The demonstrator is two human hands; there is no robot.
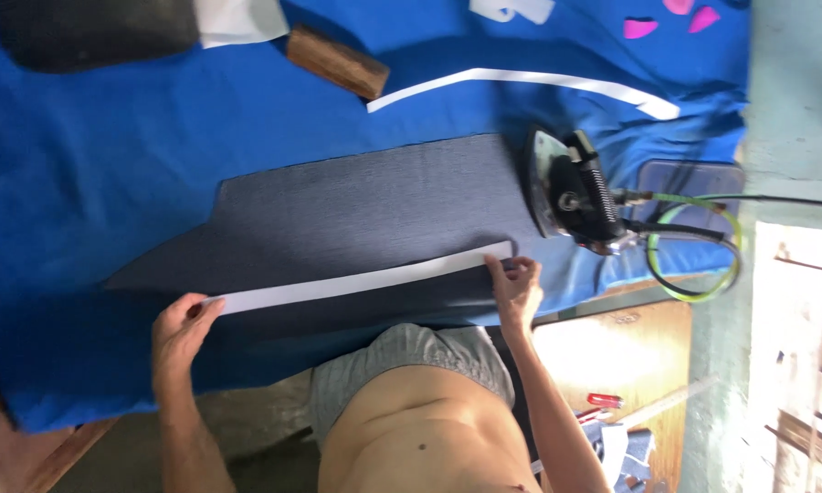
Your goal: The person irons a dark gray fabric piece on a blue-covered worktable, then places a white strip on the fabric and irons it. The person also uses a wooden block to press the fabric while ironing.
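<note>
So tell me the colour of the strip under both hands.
White strip, on dark grey fabric; head view.

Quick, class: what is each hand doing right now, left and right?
Left hand: fingers pinch one end of the white strip on the dark grey cloth.
Right hand: fingertips press the strip's other end, near the iron.
</note>
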